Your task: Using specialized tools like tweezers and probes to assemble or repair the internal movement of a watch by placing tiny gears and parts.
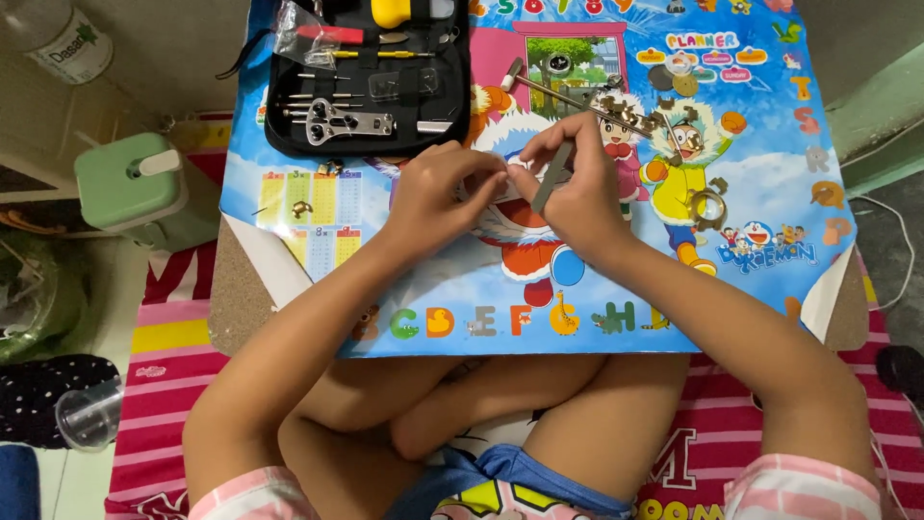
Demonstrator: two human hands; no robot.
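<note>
Two hands meet over the middle of one cartoon-printed surface (pixel 597 332). Left hand (pixel 438 197): fingertips pinched together on one small white piece (pixel 517 162), held between both hands. Right hand (pixel 576 188): fingers closed around one slim grey tool (pixel 552 179), its tip at the same piece. Right of the hands lies one round metal watch case (pixel 709 205). Farther left, one open black tool case (pixel 371 77). Beyond the hands, one small hammer (pixel 539 85). Off the surface, far left, one green container (pixel 135 183).
</note>
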